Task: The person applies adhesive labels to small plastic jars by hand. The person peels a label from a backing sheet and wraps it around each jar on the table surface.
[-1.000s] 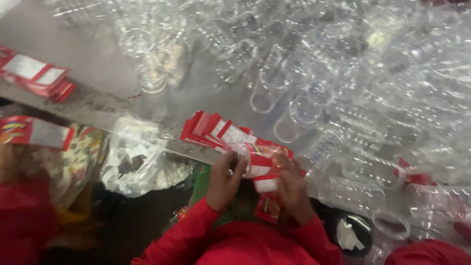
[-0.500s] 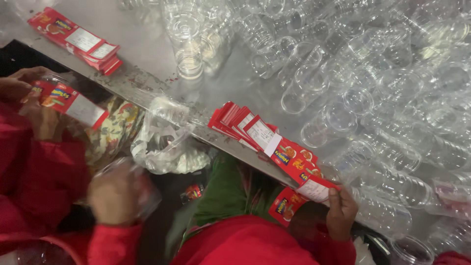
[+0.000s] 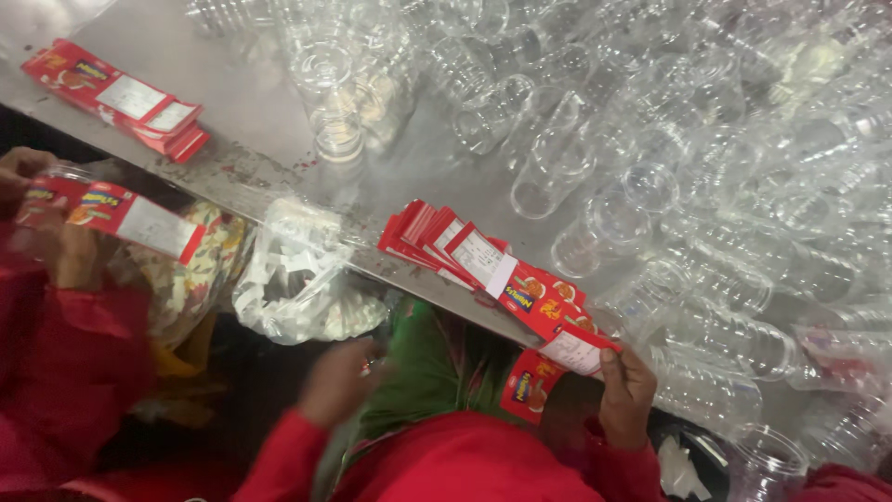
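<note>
A fanned stack of red labels (image 3: 469, 253) lies along the near edge of the metal table (image 3: 232, 149). My right hand (image 3: 627, 395) pinches the white end of the nearest red label (image 3: 569, 350) at the table edge. Just left of that hand another red label (image 3: 528, 386) hangs below the edge. My left hand (image 3: 339, 379) is low over my lap beside green cloth (image 3: 427, 358). It is blurred, and I cannot tell if it holds anything. Both my sleeves are red.
Many clear plastic jars (image 3: 650, 167) cover the table's far and right side. A second label stack (image 3: 125, 98) lies at top left. A clear bag of white scraps (image 3: 297, 279) hangs at the edge. At left a co-worker's hand (image 3: 20, 169) holds a labelled jar (image 3: 111, 216).
My left hand has swung from the far left back toward the middle of my lap. My right hand has stayed on the label at the end of the stack.
</note>
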